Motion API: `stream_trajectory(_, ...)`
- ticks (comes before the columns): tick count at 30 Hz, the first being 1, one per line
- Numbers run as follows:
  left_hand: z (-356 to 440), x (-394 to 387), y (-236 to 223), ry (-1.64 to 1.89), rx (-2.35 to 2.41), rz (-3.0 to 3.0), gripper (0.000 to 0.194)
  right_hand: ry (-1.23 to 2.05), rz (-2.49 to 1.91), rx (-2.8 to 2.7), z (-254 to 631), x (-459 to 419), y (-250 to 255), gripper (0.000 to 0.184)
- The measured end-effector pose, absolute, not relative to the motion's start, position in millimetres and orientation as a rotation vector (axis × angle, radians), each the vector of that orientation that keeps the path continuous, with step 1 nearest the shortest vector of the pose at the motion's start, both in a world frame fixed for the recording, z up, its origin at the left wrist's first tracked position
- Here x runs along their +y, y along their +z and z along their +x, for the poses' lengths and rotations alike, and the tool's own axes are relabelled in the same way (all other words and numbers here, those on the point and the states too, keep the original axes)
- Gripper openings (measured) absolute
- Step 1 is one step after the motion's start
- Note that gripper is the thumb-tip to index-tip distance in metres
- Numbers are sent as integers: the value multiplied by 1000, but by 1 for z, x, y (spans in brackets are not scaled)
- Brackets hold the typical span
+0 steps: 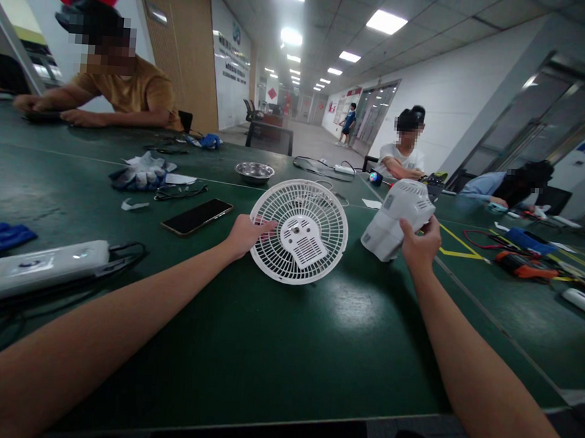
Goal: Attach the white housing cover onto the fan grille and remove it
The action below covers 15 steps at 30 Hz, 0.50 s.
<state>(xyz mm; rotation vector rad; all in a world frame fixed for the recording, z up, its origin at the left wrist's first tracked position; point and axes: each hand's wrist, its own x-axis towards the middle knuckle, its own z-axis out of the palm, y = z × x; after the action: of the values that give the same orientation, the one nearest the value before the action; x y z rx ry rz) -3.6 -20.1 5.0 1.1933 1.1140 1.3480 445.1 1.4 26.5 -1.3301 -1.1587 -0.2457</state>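
Note:
My left hand [249, 235] grips the left rim of a round white fan grille [299, 233], thumb on its face. The grille is tilted toward me, showing a slotted plate at its centre. On the right, my right hand [421, 240] is closed around a white plastic fan motor housing [392, 219] with vents at its top and labels on its side. Grille and housing are apart, both above the green table. A dark phone [197, 216] lies left of my left hand. Behind the grille stands a metal bowl [254, 171].
Blue-and-white gloves [143, 172] lie at the left, and a white power strip [38, 271] with cables is nearer me. An orange-and-black tool [524, 266] and a blue case [529, 241] lie at the right. Several people sit around the green table [262, 364].

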Motion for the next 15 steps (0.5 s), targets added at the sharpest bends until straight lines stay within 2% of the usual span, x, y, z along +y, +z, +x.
stream_trajectory(8, -3, -21, 7, 1343, 1128, 1191, 11, -175, -1318, -1180, 441, -2, 32, 97)
stream_trajectory(15, -6, -21, 5, 1320, 1109, 1231, 12, -197, -1293, -1180, 446, 3, 28, 98)
